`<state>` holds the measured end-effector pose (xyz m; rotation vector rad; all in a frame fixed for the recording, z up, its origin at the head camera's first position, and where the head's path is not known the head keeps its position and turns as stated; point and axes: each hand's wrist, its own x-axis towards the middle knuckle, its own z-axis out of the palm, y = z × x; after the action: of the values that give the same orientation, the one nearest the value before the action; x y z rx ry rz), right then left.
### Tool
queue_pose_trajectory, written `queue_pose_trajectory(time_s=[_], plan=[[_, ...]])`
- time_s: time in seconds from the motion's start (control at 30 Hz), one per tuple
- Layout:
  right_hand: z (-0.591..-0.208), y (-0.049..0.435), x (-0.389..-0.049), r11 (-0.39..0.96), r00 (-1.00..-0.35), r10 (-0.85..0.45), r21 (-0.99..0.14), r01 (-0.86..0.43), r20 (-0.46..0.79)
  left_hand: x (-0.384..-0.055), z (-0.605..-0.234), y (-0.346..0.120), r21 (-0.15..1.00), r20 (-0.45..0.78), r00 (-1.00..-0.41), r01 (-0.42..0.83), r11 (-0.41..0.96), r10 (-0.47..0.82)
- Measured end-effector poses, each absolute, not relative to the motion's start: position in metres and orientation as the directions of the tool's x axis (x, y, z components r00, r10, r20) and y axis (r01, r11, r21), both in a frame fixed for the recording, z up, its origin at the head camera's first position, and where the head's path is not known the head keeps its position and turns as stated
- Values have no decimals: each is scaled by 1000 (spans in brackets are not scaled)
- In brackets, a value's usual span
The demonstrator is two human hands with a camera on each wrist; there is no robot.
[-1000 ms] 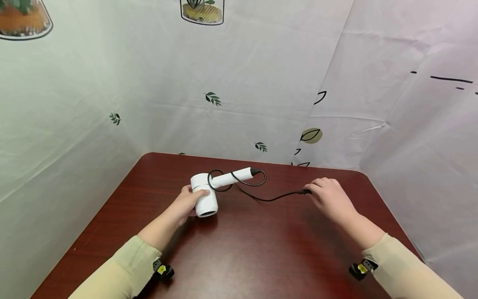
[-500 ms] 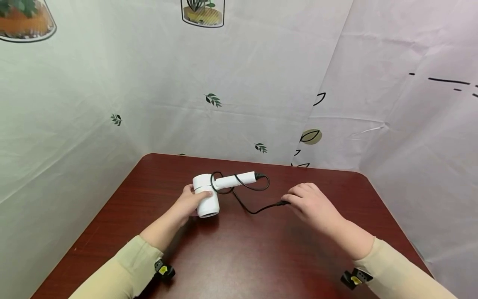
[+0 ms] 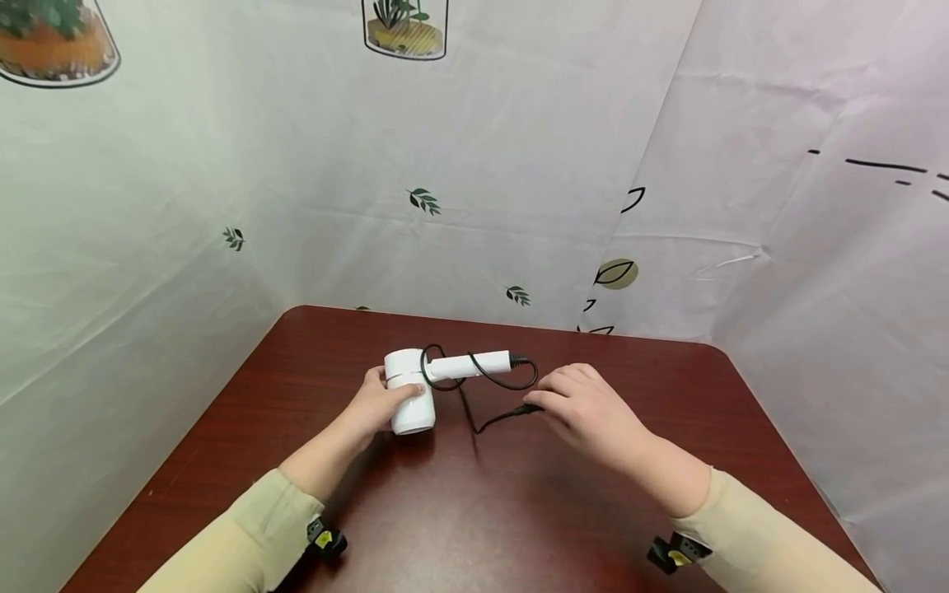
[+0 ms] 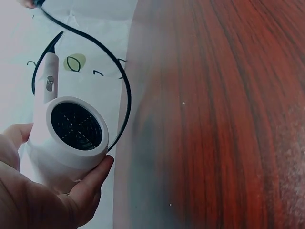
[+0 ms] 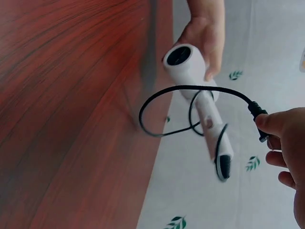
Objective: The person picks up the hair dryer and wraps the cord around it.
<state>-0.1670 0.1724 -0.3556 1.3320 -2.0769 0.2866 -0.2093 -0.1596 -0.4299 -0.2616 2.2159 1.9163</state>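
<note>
A white hair dryer (image 3: 411, 408) is gripped round its barrel by my left hand (image 3: 374, 403), thumb on top. Its handle (image 3: 474, 364) points right, with a black cord (image 3: 489, 423) looped round it. In the left wrist view the dark round grille (image 4: 76, 126) of the barrel faces the camera, and a small switch (image 4: 50, 83) shows on the handle. My right hand (image 3: 593, 412) pinches the cord's black plug end (image 5: 258, 114) between thumb and fingers, to the right of the dryer. From there the cord sags in a curve back toward the handle.
Beneath both hands lies a dark red-brown wooden table (image 3: 474, 511) with rounded far corners. White cloth walls (image 3: 519, 165) printed with leaves and plant jars stand behind it and at both sides. Each sleeve carries a small black wrist device (image 3: 326, 539).
My right hand has moved left with the plug, closer to the dryer, and the cord between them has slackened and bends lower. The left hand and dryer stay nearly in place.
</note>
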Motion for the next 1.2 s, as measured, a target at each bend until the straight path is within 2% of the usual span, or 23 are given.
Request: queue_pose_trajectory(time_s=[0.1, 0.37, 0.6, 1.2], plan=[[-353, 166, -166, 462, -288, -726, 133, -877, 625, -209, -432, -160, 955, -256, -967, -253, 157, -1], [-345, 151, -169, 438, -256, -719, 134, -889, 646, -207, -435, -159, 956, -228, -974, -221, 194, 12], [-336, 142, -170, 474, -301, -697, 102, -875, 651, -203, -434, -156, 945, -222, -975, -210, 252, 22], [-318, 131, -186, 520, -348, -611, 29, -854, 711, -195, -433, -152, 934, -164, -983, -129, 332, 78]])
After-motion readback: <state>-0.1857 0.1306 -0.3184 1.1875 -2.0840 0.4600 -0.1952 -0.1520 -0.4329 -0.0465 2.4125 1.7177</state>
